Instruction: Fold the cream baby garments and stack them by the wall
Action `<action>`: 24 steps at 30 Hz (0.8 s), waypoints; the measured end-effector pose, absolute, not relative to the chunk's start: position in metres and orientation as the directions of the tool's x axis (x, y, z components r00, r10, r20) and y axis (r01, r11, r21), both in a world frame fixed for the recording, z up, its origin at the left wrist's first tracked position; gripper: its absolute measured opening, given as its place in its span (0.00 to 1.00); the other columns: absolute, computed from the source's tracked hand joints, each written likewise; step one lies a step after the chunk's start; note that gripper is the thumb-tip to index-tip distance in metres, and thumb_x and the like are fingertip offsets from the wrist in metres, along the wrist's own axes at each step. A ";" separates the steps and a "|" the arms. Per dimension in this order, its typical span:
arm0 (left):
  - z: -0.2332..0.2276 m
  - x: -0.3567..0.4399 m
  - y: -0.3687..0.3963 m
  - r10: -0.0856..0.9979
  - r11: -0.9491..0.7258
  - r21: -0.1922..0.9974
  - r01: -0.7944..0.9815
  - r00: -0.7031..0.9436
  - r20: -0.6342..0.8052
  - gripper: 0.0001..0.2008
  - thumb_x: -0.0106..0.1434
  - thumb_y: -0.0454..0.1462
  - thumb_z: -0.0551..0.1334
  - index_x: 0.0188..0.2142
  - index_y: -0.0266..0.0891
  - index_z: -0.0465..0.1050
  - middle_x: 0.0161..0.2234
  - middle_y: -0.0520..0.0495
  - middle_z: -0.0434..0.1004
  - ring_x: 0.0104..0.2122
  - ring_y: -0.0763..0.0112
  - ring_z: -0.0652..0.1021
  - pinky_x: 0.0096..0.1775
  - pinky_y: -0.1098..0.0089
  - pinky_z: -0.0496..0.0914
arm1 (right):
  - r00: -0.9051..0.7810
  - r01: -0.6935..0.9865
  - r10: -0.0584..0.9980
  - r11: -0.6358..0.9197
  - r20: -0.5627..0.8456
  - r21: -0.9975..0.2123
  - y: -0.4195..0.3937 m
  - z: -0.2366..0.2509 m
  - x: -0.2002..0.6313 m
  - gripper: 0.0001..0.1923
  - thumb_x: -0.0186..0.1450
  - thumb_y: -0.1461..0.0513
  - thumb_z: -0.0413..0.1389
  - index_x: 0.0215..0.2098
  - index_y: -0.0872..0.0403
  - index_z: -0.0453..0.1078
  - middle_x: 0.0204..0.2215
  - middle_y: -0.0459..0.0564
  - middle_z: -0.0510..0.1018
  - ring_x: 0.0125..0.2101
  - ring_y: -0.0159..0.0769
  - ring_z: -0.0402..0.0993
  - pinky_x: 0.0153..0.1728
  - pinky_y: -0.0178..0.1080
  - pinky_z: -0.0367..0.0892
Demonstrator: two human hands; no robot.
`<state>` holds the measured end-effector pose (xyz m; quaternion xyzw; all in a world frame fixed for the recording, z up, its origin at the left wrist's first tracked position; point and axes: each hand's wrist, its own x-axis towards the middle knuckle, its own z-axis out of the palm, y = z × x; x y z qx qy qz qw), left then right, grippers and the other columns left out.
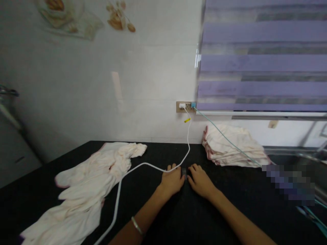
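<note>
In the head view, both hands are lying flat on the black counter (178, 217), palms down and side by side. The left hand (172, 180) and the right hand (200, 181) are almost touching at the thumbs, with the fingers spread a little; they are gripping nothing. A thin bangle (136, 225) is sitting on the left wrist. Between the thumbs something small and dark is showing, but I cannot tell what it is.

A white cable (143, 165) is running from the wall socket (185, 106) down over the counter and passing just in front of the left fingertips, then over the loose cloths (89, 183) lying in a crumpled heap on the left. This cable is looking light, smooth and bendable, easy to pinch anywhere along it. The loose cloths are pale pink, soft and limp, probably best taken by an edge or corner. On the right, near the wall, a folded stack (233, 146) of similar cloths is resting, with a thin greenish cable (224, 137) crossing over it. The wall tiles are looking glossy, and a striped purple blind (263, 58) is hanging above.
</note>
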<state>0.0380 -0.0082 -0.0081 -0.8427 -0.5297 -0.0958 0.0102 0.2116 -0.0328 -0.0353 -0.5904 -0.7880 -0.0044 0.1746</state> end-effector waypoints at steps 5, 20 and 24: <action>-0.010 0.038 -0.004 0.855 -0.516 0.115 0.849 0.500 0.137 0.15 0.71 0.44 0.53 0.49 0.39 0.71 0.49 0.39 0.77 0.48 0.56 0.77 0.49 0.62 0.71 | -0.335 0.913 0.912 0.376 0.238 -0.156 -0.037 -0.034 0.220 0.19 0.75 0.57 0.45 0.57 0.56 0.69 0.53 0.60 0.72 0.54 0.45 0.68 0.56 0.46 0.65; -0.010 0.037 -0.002 0.794 -0.607 0.183 0.773 0.601 0.097 0.11 0.72 0.43 0.53 0.47 0.42 0.68 0.47 0.40 0.77 0.48 0.57 0.77 0.49 0.62 0.70 | -0.355 0.917 0.905 0.386 0.233 -0.099 -0.055 -0.043 0.219 0.25 0.74 0.60 0.43 0.65 0.60 0.65 0.65 0.63 0.68 0.64 0.50 0.63 0.62 0.51 0.63; -0.012 0.038 -0.003 0.792 -0.610 0.171 0.774 0.599 0.113 0.11 0.72 0.43 0.52 0.47 0.41 0.68 0.47 0.39 0.77 0.49 0.57 0.77 0.52 0.61 0.69 | -0.364 0.916 0.905 0.391 0.221 -0.092 -0.057 -0.042 0.220 0.26 0.75 0.60 0.42 0.66 0.60 0.64 0.66 0.64 0.66 0.65 0.50 0.62 0.63 0.51 0.63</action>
